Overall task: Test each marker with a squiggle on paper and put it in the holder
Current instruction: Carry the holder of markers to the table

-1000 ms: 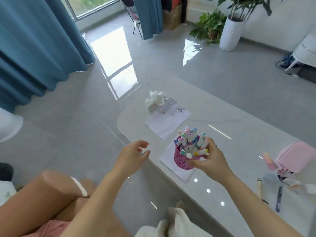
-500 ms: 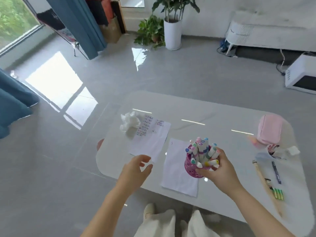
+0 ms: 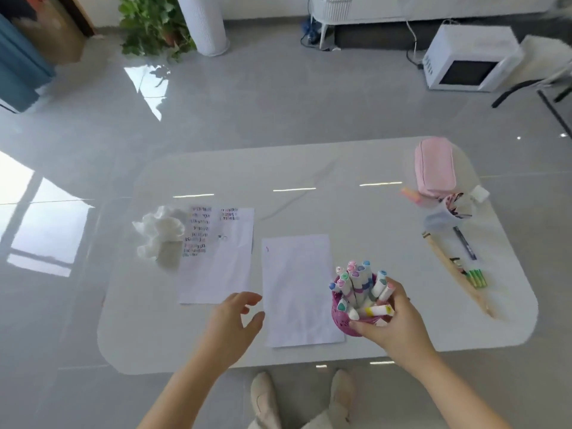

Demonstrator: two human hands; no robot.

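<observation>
The pink holder (image 3: 343,320), crammed with light, stiff, smooth markers (image 3: 359,280), is by the near edge of the tabletop (image 3: 309,168), just right of the blank sheet (image 3: 297,289). It looks top-heavy, so each marker is best pinched at its cap and drawn straight up. The right hand (image 3: 399,323) grips the holder's right side, while the left hand (image 3: 232,323) hovers over the near edge, fingers loosely spread, empty.

Right hand (image 3: 399,323) grips the pink holder (image 3: 346,320) stuffed with markers (image 3: 359,281), lower right of centre; left hand (image 3: 232,323) hovers loosely curled beside the blank paper (image 3: 297,289).
</observation>
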